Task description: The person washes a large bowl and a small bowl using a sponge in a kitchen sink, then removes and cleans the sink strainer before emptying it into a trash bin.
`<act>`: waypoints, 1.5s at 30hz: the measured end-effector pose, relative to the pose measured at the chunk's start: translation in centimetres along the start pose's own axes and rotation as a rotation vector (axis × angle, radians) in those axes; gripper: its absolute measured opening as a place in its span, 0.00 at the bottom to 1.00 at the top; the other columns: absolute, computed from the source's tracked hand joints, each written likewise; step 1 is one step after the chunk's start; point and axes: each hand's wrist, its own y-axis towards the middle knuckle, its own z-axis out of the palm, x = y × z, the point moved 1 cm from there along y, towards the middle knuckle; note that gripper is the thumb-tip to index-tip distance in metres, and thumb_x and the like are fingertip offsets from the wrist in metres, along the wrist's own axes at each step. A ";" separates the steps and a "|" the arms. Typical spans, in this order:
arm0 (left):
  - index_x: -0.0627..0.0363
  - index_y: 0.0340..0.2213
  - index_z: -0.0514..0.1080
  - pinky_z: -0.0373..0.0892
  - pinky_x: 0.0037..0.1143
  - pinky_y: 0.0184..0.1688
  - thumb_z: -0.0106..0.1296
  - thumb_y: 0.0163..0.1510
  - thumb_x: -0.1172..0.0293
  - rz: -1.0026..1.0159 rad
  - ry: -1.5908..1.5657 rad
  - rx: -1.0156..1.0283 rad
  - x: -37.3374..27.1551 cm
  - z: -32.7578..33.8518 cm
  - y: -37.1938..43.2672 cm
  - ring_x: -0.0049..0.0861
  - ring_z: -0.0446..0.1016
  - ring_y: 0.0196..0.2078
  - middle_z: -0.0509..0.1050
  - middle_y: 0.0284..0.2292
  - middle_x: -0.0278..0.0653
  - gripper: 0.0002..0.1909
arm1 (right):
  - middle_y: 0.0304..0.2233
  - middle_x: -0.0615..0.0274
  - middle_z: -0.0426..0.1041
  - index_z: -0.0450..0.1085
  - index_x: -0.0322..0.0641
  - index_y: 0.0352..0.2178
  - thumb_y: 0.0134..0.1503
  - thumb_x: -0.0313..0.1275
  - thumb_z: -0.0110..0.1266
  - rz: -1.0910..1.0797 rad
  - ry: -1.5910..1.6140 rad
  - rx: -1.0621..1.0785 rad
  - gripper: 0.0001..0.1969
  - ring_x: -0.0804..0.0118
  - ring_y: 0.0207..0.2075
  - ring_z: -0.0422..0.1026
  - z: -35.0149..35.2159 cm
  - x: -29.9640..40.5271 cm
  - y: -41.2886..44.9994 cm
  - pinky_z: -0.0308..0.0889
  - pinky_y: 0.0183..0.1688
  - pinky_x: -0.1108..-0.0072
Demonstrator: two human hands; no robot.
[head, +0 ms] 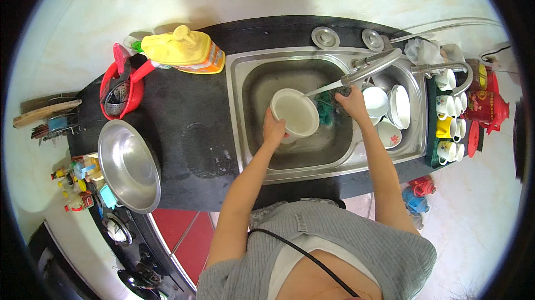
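My left hand (274, 126) grips the near left rim of a white bowl (295, 112), tilted over the large basin of the steel sink (234, 103). A stream of water (324, 88) runs from the metal faucet (372, 67) into the bowl. Just right of the stream, my right hand (353, 103) is closed around a dark scouring pad (343, 90), partly hidden by the fingers and faucet. Below it in the basin lies a green mesh cloth (325, 109). White bowls (400, 106) are piled in the small right basin.
Left on the black counter (196, 132) are a yellow jug (179, 47), a red basket (140, 91) with utensils and a large steel basin (129, 166). A green tray (431, 132) of mugs and a red thermos (480, 105) stand to the right. Two strainers (325, 38) lie behind the sink.
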 end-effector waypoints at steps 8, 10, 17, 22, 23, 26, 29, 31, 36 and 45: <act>0.44 0.54 0.48 0.63 0.33 0.44 0.43 0.43 0.73 0.144 0.381 0.027 -4.7 2.2 2.0 0.46 0.67 0.42 0.66 0.42 0.55 0.34 | 0.34 0.50 0.65 0.64 0.34 0.35 0.41 0.27 0.57 -0.225 0.251 0.370 0.18 0.53 0.38 0.65 5.6 -0.4 0.7 0.61 0.40 0.71; 0.42 0.54 0.48 0.60 0.33 0.48 0.43 0.43 0.73 0.131 0.461 0.046 -4.9 1.9 2.4 0.46 0.65 0.45 0.65 0.44 0.54 0.34 | 0.35 0.53 0.62 0.63 0.37 0.35 0.40 0.23 0.55 -0.529 -0.134 0.274 0.17 0.53 0.39 0.64 8.3 0.2 0.9 0.61 0.39 0.71; 0.45 0.48 0.60 0.62 0.30 0.43 0.45 0.45 0.76 0.438 0.378 -0.060 -3.8 2.3 4.1 0.41 0.67 0.40 0.66 0.39 0.49 0.26 | 0.45 0.49 0.60 0.61 0.47 0.44 0.40 0.33 0.56 -0.661 -0.528 0.257 0.27 0.48 0.46 0.59 14.5 -3.7 0.7 0.55 0.48 0.62; 0.47 0.38 0.71 0.62 0.30 0.39 0.49 0.43 0.74 0.525 0.470 -0.254 -4.1 4.8 4.7 0.41 0.66 0.34 0.65 0.30 0.47 0.17 | 0.45 0.48 0.60 0.58 0.46 0.47 0.47 0.43 0.48 -0.021 0.208 0.222 0.25 0.46 0.45 0.60 21.8 -3.7 -3.4 0.53 0.49 0.60; 0.47 0.38 0.71 0.62 0.30 0.39 0.49 0.43 0.74 0.513 0.472 -0.239 -3.5 4.9 5.2 0.41 0.66 0.34 0.65 0.30 0.47 0.17 | 0.44 0.49 0.61 0.59 0.46 0.45 0.48 0.40 0.47 -0.060 0.225 0.224 0.22 0.47 0.44 0.60 21.2 -3.5 -4.4 0.54 0.48 0.61; 0.47 0.37 0.71 0.63 0.30 0.39 0.48 0.42 0.77 0.549 0.309 -0.233 -3.3 4.1 8.2 0.42 0.66 0.34 0.66 0.30 0.48 0.17 | 0.41 0.51 0.63 0.63 0.44 0.38 0.48 0.33 0.44 -0.228 0.286 0.199 0.14 0.49 0.43 0.61 19.3 -1.7 -4.5 0.56 0.45 0.65; 0.49 0.39 0.70 0.62 0.33 0.40 0.46 0.41 0.81 0.575 0.405 -0.358 -1.7 2.9 8.8 0.44 0.65 0.37 0.66 0.30 0.47 0.21 | 0.40 0.53 0.63 0.64 0.44 0.37 0.47 0.31 0.46 -0.480 -0.100 0.175 0.14 0.52 0.43 0.61 16.1 -3.5 -3.4 0.57 0.45 0.67; 0.52 0.39 0.69 0.62 0.34 0.41 0.45 0.41 0.82 0.497 0.430 -0.241 -3.1 3.5 7.2 0.45 0.64 0.39 0.67 0.33 0.48 0.20 | 0.41 0.54 0.62 0.64 0.45 0.39 0.45 0.32 0.48 -0.665 -0.507 0.141 0.16 0.55 0.43 0.61 15.1 -5.1 -0.7 0.56 0.46 0.69; 0.54 0.39 0.69 0.63 0.32 0.42 0.45 0.42 0.81 0.517 0.409 -0.135 -5.1 4.4 6.7 0.43 0.66 0.40 0.67 0.34 0.47 0.19 | 0.48 0.52 0.58 0.63 0.43 0.43 0.45 0.30 0.46 -0.323 -0.725 0.175 0.20 0.51 0.49 0.57 18.7 -2.1 -0.1 0.52 0.49 0.64; 0.55 0.37 0.70 0.62 0.30 0.41 0.49 0.44 0.75 0.557 0.456 -0.095 -7.0 6.2 5.4 0.39 0.67 0.40 0.70 0.34 0.45 0.15 | 0.49 0.51 0.56 0.51 0.41 0.50 0.49 0.30 0.44 -0.375 -0.558 0.580 0.25 0.57 0.53 0.53 15.4 -3.4 4.7 0.50 0.53 0.72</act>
